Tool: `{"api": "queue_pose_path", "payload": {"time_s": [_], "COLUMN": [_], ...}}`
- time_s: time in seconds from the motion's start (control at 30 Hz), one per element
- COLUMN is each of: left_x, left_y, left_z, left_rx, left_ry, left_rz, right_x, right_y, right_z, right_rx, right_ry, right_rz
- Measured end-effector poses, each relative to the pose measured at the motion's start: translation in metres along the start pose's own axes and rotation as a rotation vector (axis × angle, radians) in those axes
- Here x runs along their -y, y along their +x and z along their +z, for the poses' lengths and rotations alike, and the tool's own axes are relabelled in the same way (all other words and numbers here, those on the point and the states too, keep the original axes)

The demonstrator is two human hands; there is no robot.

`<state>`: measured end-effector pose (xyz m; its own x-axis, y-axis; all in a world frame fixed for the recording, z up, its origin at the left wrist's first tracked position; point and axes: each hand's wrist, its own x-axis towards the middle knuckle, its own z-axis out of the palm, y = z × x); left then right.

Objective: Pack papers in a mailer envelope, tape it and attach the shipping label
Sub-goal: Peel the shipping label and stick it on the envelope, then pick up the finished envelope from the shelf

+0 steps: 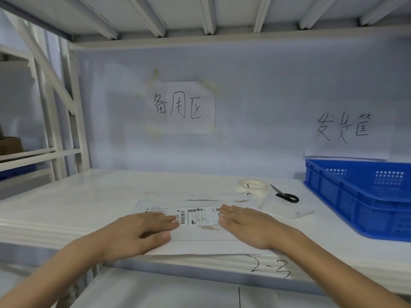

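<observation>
A white mailer envelope (200,243) lies flat at the front edge of the white shelf. A shipping label (198,215) with barcodes sits on its upper face. My left hand (142,232) rests flat on the envelope, fingertips touching the label's left edge. My right hand (246,225) lies flat with fingers extended, fingertips on the label's right edge. Both hands press down and grip nothing. The papers are not visible.
A roll of clear tape (251,186) and black-handled scissors (285,195) lie behind the envelope on the right, next to a white sheet (287,207). A blue plastic crate (364,196) stands at the far right. Handwritten paper signs hang on the back wall.
</observation>
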<state>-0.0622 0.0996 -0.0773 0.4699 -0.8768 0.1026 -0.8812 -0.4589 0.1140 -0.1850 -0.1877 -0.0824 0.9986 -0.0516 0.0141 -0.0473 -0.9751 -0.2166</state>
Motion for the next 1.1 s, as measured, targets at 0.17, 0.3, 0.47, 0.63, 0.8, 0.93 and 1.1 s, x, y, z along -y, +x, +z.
{"api": "queue_pose_path", "payload": {"time_s": [0.17, 0.3, 0.47, 0.63, 0.8, 0.93, 1.1], "left_x": [-0.008, -0.025, -0.019, -0.010, -0.052, -0.085, -0.115], "left_y": [-0.009, -0.010, -0.008, -0.011, 0.002, 0.017, 0.032], "left_z": [-0.002, -0.002, 0.003, -0.025, -0.045, -0.049, -0.023], "left_rx": [-0.042, -0.055, -0.186, -0.605, -0.899, -1.029, -0.868], "left_ry": [-0.043, 0.066, 0.122, -0.366, -0.826, -1.290, -1.317], "left_rz": [0.008, -0.021, 0.093, -0.064, -0.058, -0.061, -0.149], "right_x": [0.003, 0.005, -0.009, -0.029, -0.022, -0.007, 0.007], "right_y": [-0.003, -0.011, -0.022, -0.042, -0.048, -0.050, -0.053], "right_z": [-0.004, -0.005, -0.016, -0.044, -0.050, -0.051, -0.043], "right_rx": [-0.015, -0.212, -0.737, -0.826, -0.605, -0.328, -0.186], "right_ry": [0.021, 0.147, 0.684, 0.767, 0.856, 1.114, 1.503], "right_rz": [-0.007, 0.001, 0.129, 0.207, 0.176, 0.223, 0.089]}}
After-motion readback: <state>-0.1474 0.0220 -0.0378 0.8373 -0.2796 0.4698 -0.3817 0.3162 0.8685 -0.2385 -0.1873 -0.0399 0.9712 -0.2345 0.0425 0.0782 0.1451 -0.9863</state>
